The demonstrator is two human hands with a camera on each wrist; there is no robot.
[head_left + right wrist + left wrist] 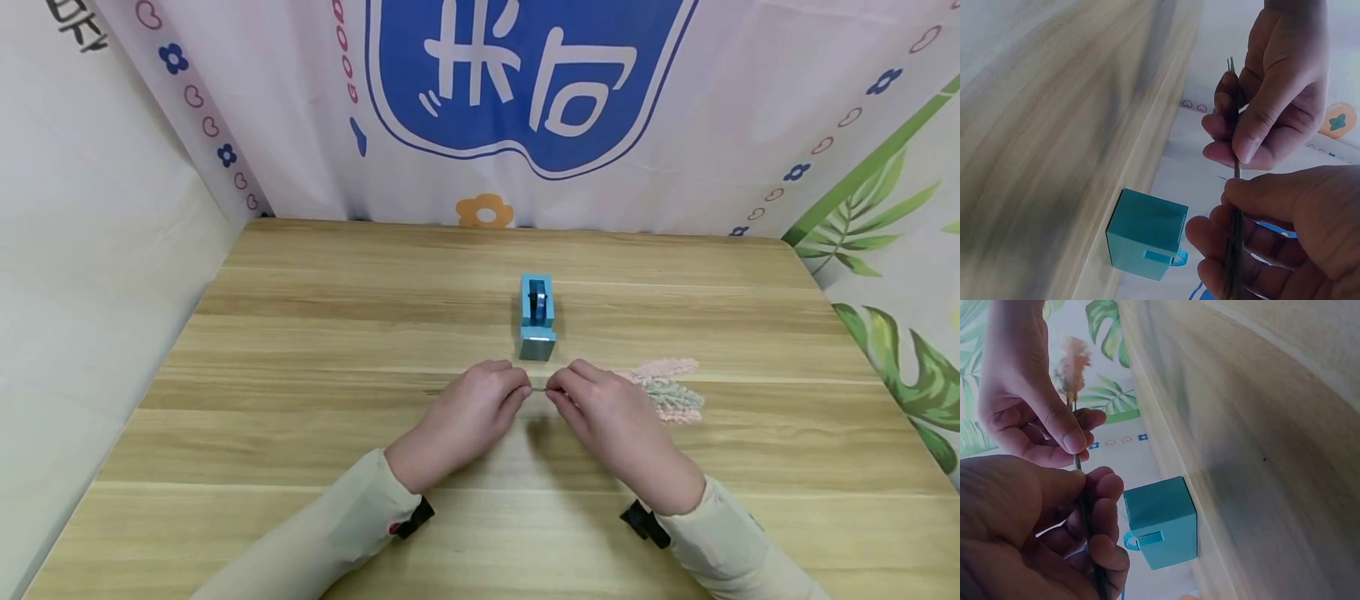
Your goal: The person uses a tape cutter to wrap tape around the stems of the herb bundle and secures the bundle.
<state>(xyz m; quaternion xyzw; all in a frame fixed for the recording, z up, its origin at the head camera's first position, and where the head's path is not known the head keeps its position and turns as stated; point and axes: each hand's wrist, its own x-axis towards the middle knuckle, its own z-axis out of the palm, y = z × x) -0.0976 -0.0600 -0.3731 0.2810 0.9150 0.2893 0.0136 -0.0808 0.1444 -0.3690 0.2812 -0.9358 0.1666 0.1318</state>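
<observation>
A small bunch of lavender-like flower sprigs [672, 390], pink and pale green, is held sideways above the wooden table, heads to the right. My left hand [468, 417] pinches its thin stems [1237, 167] between thumb and fingers, and their bare ends poke out past that hand on the left. Close beside it, my right hand [618, 429] pinches the same stems nearer the flower heads. Only a short piece of stem shows between the two thumbs. Just beyond the hands stands a blue tape dispenser [537, 343] with a roll in it; neither hand touches it.
The wooden table [315, 333] reaches back to a white printed curtain [697, 150] along its far edge. A plain white cloth [90, 275] hangs at the left, and a leaf-patterned one [900, 325] at the right.
</observation>
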